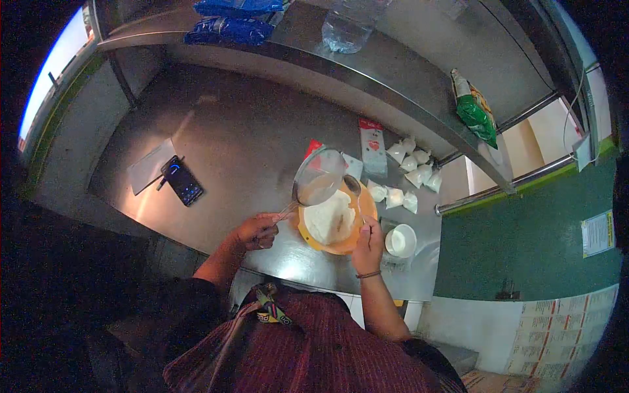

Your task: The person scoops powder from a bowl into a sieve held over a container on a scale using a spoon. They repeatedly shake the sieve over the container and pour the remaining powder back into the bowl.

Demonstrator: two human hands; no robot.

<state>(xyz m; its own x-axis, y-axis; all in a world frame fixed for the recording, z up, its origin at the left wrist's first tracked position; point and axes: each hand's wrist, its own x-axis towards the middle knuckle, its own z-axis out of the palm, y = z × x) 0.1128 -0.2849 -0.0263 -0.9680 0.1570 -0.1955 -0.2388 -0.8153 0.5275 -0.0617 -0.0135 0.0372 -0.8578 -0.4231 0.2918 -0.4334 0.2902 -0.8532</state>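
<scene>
My left hand [257,232] is closed around the handle of a round mesh sieve [319,171], tilted over an orange bowl [341,247]. White powder that looks like flour [327,221] fills much of the bowl, with a small brownish patch on it. In my right hand [369,247], closed over the bowl's right side, is a metal spoon [354,186], its head up beside the sieve's rim. A white cup [400,240] with pale contents stands just right of that hand.
Several small knotted bags of white powder [419,171] lie behind the bowl, near a red and white packet [373,145]. A phone [182,181] and a paper [152,167] are at left. Above runs a metal shelf [295,56] with blue packs [229,30] and a green packet [476,112].
</scene>
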